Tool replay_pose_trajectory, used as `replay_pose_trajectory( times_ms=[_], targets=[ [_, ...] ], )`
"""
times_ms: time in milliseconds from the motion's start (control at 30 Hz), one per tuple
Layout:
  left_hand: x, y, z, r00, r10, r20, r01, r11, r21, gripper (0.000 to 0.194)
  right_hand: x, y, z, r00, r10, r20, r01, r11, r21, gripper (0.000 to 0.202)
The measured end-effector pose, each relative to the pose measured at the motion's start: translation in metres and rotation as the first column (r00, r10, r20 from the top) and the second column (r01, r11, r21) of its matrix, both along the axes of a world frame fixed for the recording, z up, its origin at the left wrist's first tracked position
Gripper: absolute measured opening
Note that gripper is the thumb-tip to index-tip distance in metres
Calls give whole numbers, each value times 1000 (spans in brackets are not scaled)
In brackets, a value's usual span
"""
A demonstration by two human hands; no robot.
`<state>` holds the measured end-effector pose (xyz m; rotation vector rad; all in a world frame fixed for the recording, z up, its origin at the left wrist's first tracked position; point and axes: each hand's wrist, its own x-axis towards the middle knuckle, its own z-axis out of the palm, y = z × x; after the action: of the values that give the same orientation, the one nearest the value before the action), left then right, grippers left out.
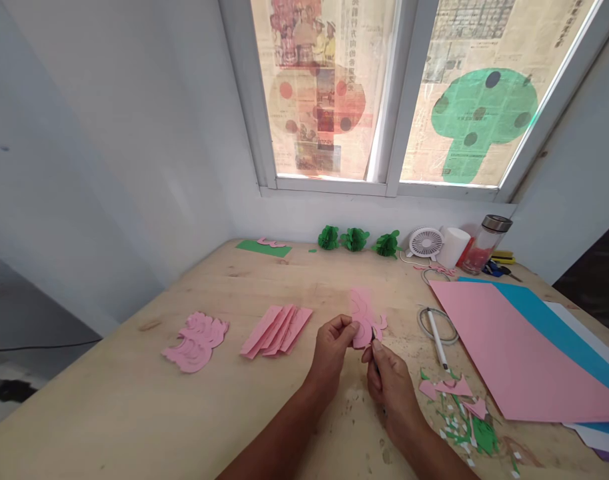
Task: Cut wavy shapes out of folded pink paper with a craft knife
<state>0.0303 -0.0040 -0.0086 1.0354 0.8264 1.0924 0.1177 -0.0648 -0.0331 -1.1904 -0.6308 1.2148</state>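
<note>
My left hand (336, 343) is closed, pinching a pink paper piece (362, 308) between thumb and fingers above the table. Drawn curved lines run across the paper, and a narrow curled strip hangs off its right side. My right hand (390, 381) is closed round what looks like a pair of dark scissors (373, 336), mostly hidden by the fingers. Their tip meets the paper's lower right edge. To the left lie folded pink paper strips (276, 330), and farther left a pile of scalloped pink cutouts (195, 341).
Pink and green scraps (477, 427) lie right of my hands, beside a white pen (437, 339) and a coiled cable (452, 327). Large pink sheets (524, 353) cover the right side. Green paper ornaments (354, 239), a small fan (425, 243) and a glass bottle (487, 245) stand behind.
</note>
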Motion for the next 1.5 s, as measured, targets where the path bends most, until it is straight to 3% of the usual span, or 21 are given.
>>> replay_pose_trajectory(
  times_ms=[600,1167,1500],
  targets=[
    [0,0,-2,999,-2,34,1,1000,30,24,2,-1,3,999,19,43,-19,1000,0,42],
    [0,-1,2,999,17,-46,-15,999,44,21,4,0,5,1000,23,17,-23,1000,4,40],
    [0,1,0,1000,-5,14,5,999,33,20,6,-1,4,999,34,6,-34,999,17,38]
  ],
)
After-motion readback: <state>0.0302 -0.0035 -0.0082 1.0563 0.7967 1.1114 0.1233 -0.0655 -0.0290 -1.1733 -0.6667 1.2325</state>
